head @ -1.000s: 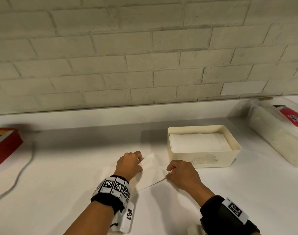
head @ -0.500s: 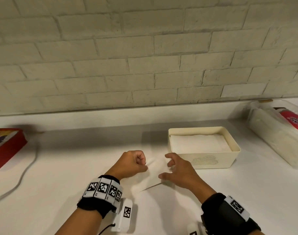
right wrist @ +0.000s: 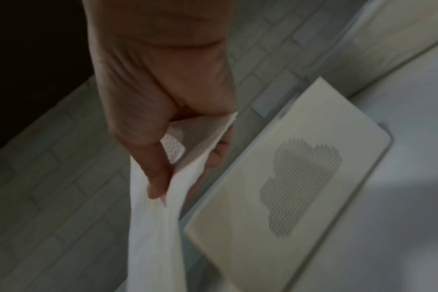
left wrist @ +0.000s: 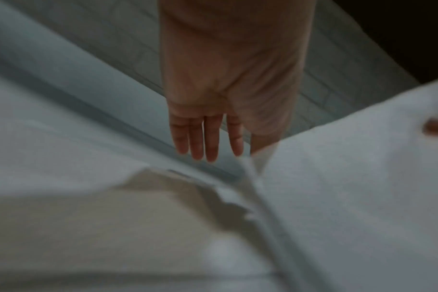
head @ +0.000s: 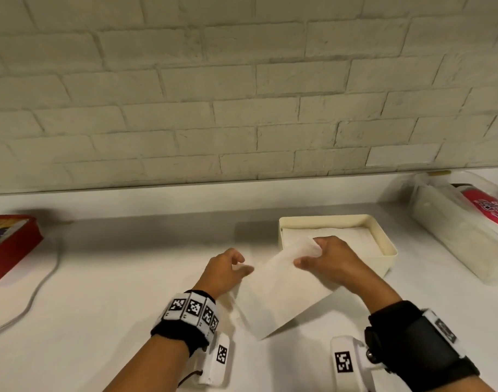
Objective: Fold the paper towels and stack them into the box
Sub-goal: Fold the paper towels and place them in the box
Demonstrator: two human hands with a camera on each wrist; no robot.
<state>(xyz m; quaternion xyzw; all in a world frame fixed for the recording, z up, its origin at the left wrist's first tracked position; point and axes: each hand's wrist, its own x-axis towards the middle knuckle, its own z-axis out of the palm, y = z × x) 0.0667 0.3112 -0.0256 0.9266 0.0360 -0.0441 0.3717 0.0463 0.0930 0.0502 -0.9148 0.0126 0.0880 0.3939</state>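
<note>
A folded white paper towel hangs tilted above the white counter, its lower corner near the surface. My right hand pinches its upper end between thumb and fingers, just in front of the cream box. The right wrist view shows the same pinch on the towel, next to the box's front wall with its cloud-shaped perforation. Folded towels lie flat inside the box. My left hand is at the towel's left edge; its fingers hang straight and hold nothing.
A clear pack of paper towels with a red label lies at the right. At the far left sit a red box and a grey cable. A brick wall runs close behind the counter.
My right hand has gripped the folded towel and lifted it off the counter toward the box. My left hand has let go and opened beside it.
</note>
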